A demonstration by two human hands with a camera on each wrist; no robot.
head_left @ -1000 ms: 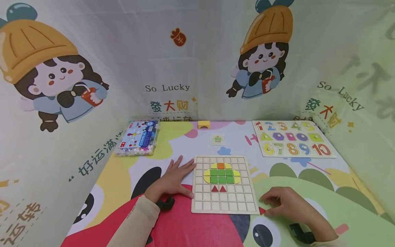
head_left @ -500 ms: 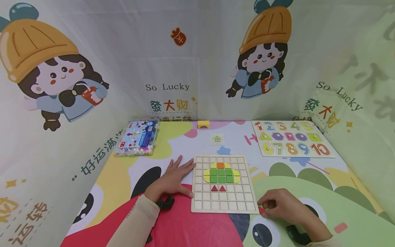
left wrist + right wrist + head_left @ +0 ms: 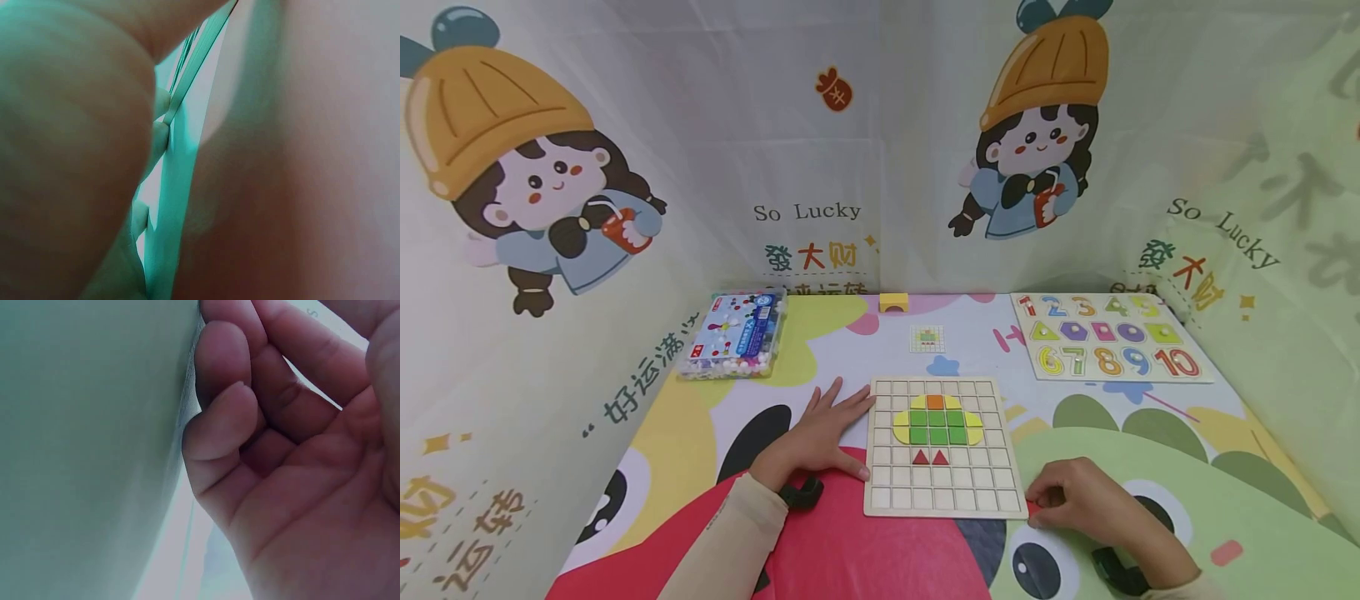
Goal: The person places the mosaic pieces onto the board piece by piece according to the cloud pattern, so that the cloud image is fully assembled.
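A square wooden grid board (image 3: 943, 500) lies flat on the table, with green squares (image 3: 937, 427), an orange square (image 3: 936, 402) and yellow rounded pieces (image 3: 974, 430) set in its upper rows. Below them sit two red triangles (image 3: 940, 457). My left hand (image 3: 817, 437) rests with spread fingers along the board's left edge, its fingertips (image 3: 160, 134) touching the rim in the left wrist view. Beside the lower right corner, my right hand (image 3: 1078, 496) pinches another red triangle (image 3: 1033, 507), mostly covered by the fingers. Curled fingers (image 3: 222, 422) fill the right wrist view, where that triangle is hidden.
Behind the board lies a small pattern card (image 3: 928, 339), with a yellow arch block (image 3: 894, 302) farther back. A clear box of beads (image 3: 733, 335) stands at the back left, a number puzzle board (image 3: 1112, 337) at the back right. Printed cloth walls (image 3: 880, 150) enclose the table.
My right hand has shifted slightly left toward the board's lower right corner, and its fingers have closed on the red triangle, covering more of it. The left hand stays in place.
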